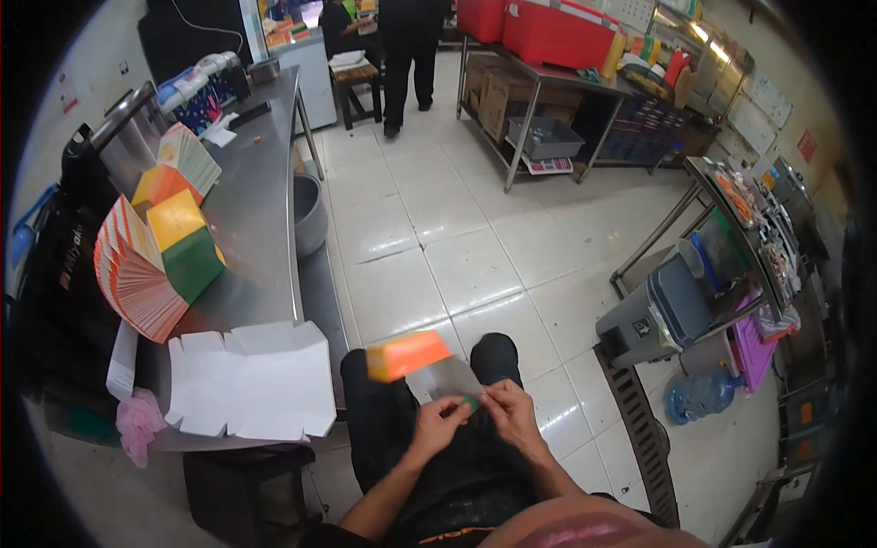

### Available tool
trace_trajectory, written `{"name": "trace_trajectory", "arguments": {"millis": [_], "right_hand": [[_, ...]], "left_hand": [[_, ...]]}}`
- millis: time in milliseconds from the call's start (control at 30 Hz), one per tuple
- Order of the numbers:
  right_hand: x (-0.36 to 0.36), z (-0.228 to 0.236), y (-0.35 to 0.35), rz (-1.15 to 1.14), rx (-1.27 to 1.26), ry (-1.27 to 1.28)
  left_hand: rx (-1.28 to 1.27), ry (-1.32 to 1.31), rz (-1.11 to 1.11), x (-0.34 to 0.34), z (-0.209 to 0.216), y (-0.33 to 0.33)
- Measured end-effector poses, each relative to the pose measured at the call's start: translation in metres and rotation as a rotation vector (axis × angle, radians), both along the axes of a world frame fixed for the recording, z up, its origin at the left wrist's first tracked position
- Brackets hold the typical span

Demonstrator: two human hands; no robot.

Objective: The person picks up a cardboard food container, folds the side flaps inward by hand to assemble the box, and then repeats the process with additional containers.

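Above my lap I hold a partly folded carton [446, 376], with an orange and yellow panel at its far end and a greyish inner face. My left hand [438, 427] pinches its near edge by a small green flap. Right beside it, my right hand [512, 413] is closed on the same edge at the corner. On the steel table [260, 183] to my left lies a flat white carton blank [251, 379], inner side up. Behind it stand a fanned stack of orange-edged blanks [137, 269] and a yellow and green carton [189, 242].
A pink plastic bag [140, 425] hangs at the table's near corner, above a dark stool [251, 493]. A grey bin [653, 310] and a blue water jug [699, 397] stand at right. Ahead are a person in black [408, 55] and a rack with red cool boxes [557, 36].
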State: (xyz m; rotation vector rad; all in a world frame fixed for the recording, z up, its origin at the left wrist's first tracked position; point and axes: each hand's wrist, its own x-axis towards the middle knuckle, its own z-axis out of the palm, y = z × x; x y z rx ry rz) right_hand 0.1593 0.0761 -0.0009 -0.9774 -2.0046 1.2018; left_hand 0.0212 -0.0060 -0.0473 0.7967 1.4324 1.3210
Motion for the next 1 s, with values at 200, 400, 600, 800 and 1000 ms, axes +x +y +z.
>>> {"name": "trace_trajectory", "arguments": {"millis": [200,400,600,800,1000], "right_hand": [[-0.005,0.010,-0.008,0.007,0.241,-0.013],[0.005,0.006,-0.009,-0.054,0.072,0.046],[0.007,-0.003,-0.011,-0.023,0.035,0.073],[0.006,0.011,-0.003,0.100,0.356,-0.108],[0.000,-0.012,-0.006,-0.005,0.042,0.245]], "left_hand": [[0.054,-0.560,0.007,0.007,-0.025,0.004],[0.133,-0.590,-0.038,0.010,-0.014,0.006],[0.074,-0.706,0.010,0.014,-0.009,0.008],[0.076,-0.679,0.092,0.016,-0.001,0.007],[0.066,-0.744,0.091,0.013,0.010,0.010]]}}
